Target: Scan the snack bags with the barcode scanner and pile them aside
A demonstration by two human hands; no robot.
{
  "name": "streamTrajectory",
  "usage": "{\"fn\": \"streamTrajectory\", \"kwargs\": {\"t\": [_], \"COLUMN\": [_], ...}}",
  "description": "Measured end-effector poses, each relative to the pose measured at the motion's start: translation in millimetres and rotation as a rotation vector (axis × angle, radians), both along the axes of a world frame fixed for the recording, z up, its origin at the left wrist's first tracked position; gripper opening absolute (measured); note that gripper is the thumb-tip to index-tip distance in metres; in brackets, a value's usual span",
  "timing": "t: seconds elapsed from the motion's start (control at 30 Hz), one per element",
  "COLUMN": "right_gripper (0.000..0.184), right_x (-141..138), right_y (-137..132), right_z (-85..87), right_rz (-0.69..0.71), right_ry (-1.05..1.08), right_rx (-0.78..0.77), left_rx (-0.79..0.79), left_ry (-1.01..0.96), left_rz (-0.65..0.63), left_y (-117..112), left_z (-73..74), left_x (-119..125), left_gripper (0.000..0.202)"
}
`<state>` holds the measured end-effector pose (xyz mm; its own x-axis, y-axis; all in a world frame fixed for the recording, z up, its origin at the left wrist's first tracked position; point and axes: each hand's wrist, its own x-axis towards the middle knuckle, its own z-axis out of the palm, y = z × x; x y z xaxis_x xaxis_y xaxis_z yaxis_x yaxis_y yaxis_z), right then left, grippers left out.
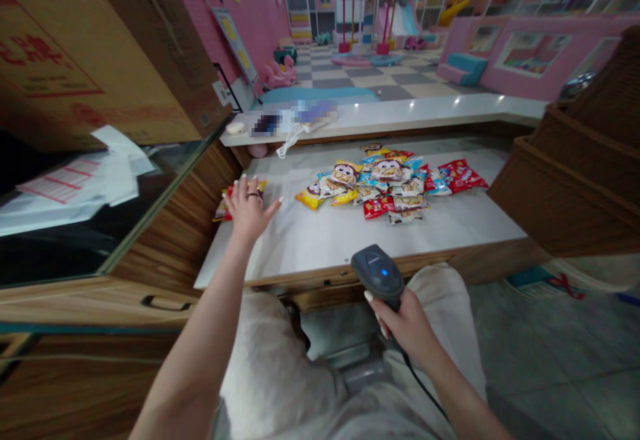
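Observation:
My left hand lies over a few snack bags at the left end of the white desk. Its fingers are spread, and it partly hides the bags. A dark barcode scanner with a lit blue dot is in my right hand, held over my lap in front of the desk edge, its cable trailing down. Toward the desk's middle lies a loose pile of snack bags in yellow, blue, white and red. Red bags lie at the pile's right end.
A large cardboard box stands on the left counter behind loose papers. Stacked brown woven baskets rise at the right. A raised white ledge runs behind the desk, with a white cable hanging over it.

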<state>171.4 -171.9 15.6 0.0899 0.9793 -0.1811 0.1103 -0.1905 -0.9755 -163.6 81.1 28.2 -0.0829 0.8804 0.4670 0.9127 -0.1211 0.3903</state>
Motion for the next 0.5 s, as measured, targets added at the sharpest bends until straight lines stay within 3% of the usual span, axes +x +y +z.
{"fn": "streamTrajectory", "kwargs": {"t": [0.17, 0.33, 0.4, 0.5], "right_gripper": [0.029, 0.029, 0.028, 0.027], "right_x": [-0.5, 3.5, 6.8, 11.5], "right_y": [1.2, -0.8, -1.5, -1.3], "right_z": [1.3, 2.3, 1.2, 0.1], "right_rz": [-0.002, -0.031, -0.042, -0.062], "right_ry": [0.019, 0.019, 0.016, 0.014], "right_rx": [-0.002, -0.023, -0.021, -0.011], "left_rx": [-0.006, -0.108, -0.153, -0.173], "left_ry": [-0.001, 0.151, 0.190, 0.191], "left_rz": [-0.332, -0.445, -0.435, -0.419], "left_y": [19.3, 38.3, 44.6, 53.8], "left_z": [-6.5, -2.7, -0.3, 0.5], "left_x": [86.3, 172.7, 191.4, 200.3], "left_gripper": [0.084, 0.091, 0.089, 0.073]}}
